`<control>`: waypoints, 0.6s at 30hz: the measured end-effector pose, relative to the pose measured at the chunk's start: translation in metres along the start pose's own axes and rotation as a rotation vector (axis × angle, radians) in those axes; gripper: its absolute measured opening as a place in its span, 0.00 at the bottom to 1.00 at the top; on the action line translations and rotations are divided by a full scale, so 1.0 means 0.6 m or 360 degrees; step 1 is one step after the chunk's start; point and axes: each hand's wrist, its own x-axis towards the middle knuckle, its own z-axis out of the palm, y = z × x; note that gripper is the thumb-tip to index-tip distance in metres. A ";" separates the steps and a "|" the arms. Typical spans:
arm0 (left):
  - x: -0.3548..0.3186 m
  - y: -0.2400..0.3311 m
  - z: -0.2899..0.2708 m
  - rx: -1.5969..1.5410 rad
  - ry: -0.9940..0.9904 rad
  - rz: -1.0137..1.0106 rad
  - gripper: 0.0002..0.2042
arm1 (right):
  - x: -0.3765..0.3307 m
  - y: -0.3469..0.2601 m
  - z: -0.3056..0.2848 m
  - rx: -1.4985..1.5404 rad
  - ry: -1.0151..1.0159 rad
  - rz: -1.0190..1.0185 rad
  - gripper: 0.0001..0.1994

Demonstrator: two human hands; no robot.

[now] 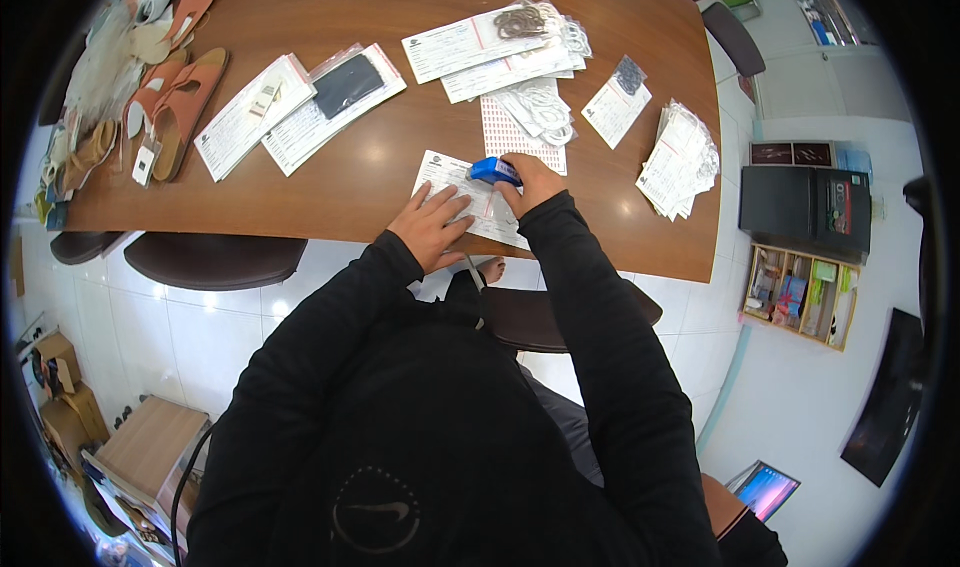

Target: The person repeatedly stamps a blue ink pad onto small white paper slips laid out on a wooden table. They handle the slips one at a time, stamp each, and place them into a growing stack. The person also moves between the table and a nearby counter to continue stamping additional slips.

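A printed white card (437, 172) lies near the table's front edge, in front of me. My left hand (434, 229) rests flat on its lower left part, fingers spread. My right hand (535, 180) is wrapped around a small blue stapler (494, 172) over the card's upper right side. A clear plastic bag (503, 213) seems to lie on the card under my right hand; its contents are hard to make out. Just beyond the stapler is a sheet of small red-printed labels (503, 127), partly covered by a bundle of white cord (545, 110).
Printed cards with bagged cords (520, 25) lie farther back. A stack of cards (678, 162) and a single bagged card (617, 105) are on the right. Left are cards with a dark swatch (347, 86) and orange sandals (190, 102). A brown chair (575, 319) is below the table edge.
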 end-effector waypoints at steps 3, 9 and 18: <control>-0.001 -0.001 0.000 -0.0002 0.0029 -0.0006 0.27 | 0.002 0.003 0.004 -0.0031 -0.0095 0.0030 0.20; -0.003 -0.001 0.000 -0.0013 0.0060 -0.0033 0.27 | 0.002 -0.007 -0.002 -0.0117 -0.0186 -0.0048 0.18; 0.000 0.000 0.000 -0.0017 0.0084 -0.0025 0.26 | 0.005 -0.020 0.010 -0.0218 -0.0217 0.0022 0.16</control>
